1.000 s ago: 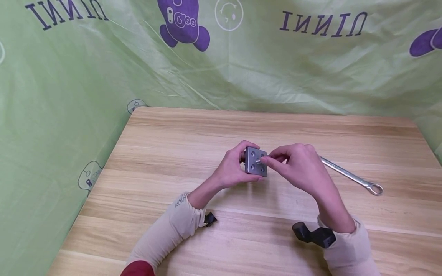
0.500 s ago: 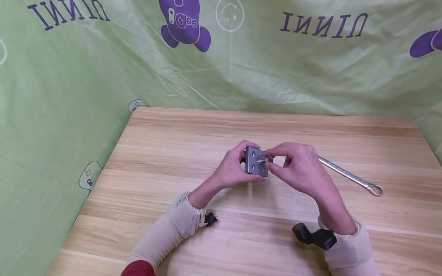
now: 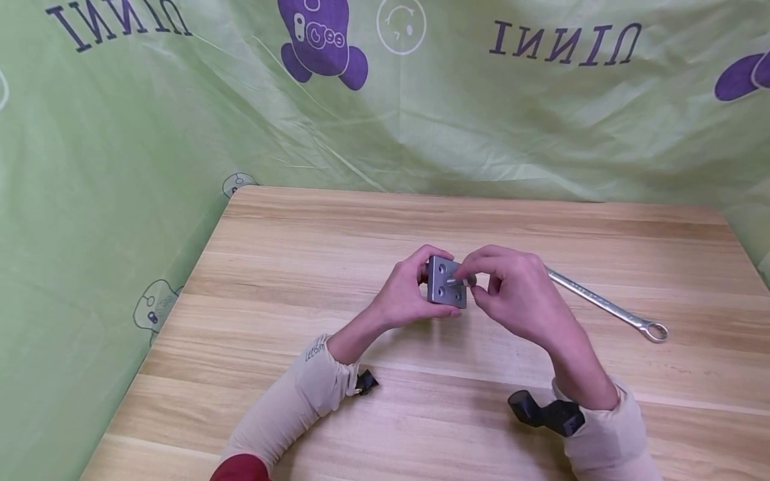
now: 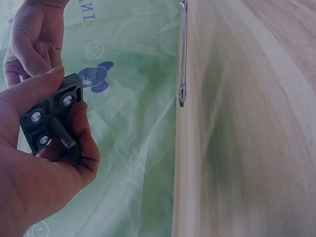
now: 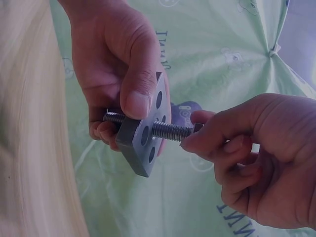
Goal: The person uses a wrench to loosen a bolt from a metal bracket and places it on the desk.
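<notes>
Left hand [image 3: 406, 290]: grasping a square grey metal plate [image 3: 446, 298] by opposite edges, raised over the middle of the table [image 3: 421, 414], clear of its surface. A threaded bolt [image 5: 170, 132] passes through the plate's centre, among four holes, protruding on both sides. Right hand [image 3: 523, 290]: pinching the bolt's head. A ring-ended wrench [image 3: 601, 302] lies beyond the right hand, ring toward the table's right edge.

Table [image 3: 301, 234]: pale wood grain, rounded corners | Cloth [image 3: 511, 127]: green, creased, behind and left; purple figures [image 3: 317, 53], reversed lettering [image 3: 563, 44]
</notes>
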A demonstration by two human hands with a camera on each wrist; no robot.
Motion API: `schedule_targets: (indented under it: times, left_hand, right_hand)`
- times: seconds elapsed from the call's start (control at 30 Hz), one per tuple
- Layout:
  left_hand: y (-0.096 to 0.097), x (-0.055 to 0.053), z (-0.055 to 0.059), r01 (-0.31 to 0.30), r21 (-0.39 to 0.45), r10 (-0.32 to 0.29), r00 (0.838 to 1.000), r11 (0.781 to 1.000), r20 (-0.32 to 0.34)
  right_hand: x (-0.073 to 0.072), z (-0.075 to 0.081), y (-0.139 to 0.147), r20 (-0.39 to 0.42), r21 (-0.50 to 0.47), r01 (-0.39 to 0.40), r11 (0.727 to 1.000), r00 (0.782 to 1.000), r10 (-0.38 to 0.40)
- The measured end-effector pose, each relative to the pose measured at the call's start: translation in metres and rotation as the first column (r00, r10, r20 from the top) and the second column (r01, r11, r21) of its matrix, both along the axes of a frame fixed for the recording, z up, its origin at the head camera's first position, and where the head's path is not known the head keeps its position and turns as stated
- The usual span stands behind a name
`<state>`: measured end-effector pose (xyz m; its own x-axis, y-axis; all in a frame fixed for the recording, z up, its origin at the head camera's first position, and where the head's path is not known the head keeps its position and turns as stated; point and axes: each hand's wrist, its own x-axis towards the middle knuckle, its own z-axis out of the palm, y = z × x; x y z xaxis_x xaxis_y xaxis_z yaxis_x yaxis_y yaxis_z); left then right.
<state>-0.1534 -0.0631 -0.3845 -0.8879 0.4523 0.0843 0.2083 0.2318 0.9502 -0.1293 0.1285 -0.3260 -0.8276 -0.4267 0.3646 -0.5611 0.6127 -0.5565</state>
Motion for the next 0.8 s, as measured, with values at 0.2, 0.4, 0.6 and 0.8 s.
schedule_targets:
  times: [0.2, 0.4, 0.6, 0.8]
  left_hand:
    - [-0.001, 0.0, 0.0, -0.006, -0.013, 0.006, 1.0, 1.0, -0.01]
    - [-0.001, 0.0, 0.0, -0.01, -0.016, 0.01, 1.0, 1.0, -0.015]
    - [-0.001, 0.0, 0.0, -0.01, -0.015, 0.01, 1.0, 1.0, -0.023]
    - [-0.001, 0.0, -0.001, -0.003, -0.014, 0.003, 1.0, 1.0, -0.025]
  right_hand:
    - [0.0, 0.003, 0.003, 0.075, 0.011, -0.004, 1.0, 0.997, 0.003]
    - [-0.001, 0.01, 0.003, 0.2, 0.118, 0.165, 0.979, 0.962, -0.186]
    - [-0.002, 0.009, 0.003, 0.257, 0.177, 0.203, 0.963, 0.935, -0.245]
    - [-0.003, 0.007, 0.001, 0.215, 0.165, 0.174, 0.971, 0.954, -0.207]
